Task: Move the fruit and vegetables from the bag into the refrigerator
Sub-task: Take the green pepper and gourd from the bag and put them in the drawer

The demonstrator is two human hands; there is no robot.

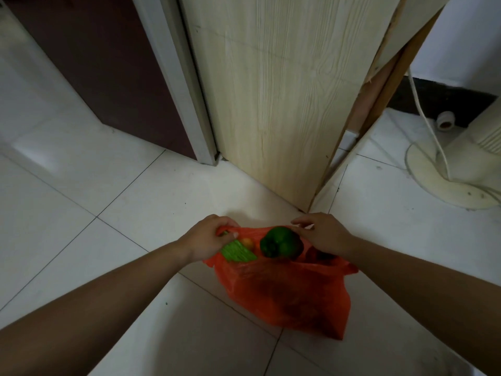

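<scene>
Bag [284, 289] contents mostly hidden; left hand [208, 237], right hand [324, 234] each grip its rim.

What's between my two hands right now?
Head view: a green pepper and an orange fruit, in the open orange bag that left hand and right hand hold.

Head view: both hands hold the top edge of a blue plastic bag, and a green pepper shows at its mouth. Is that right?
Not quite. The head view shows the bag is orange-red, not blue. The rest holds: the left hand and right hand hold its top edge, and a green pepper shows at its mouth.
</scene>
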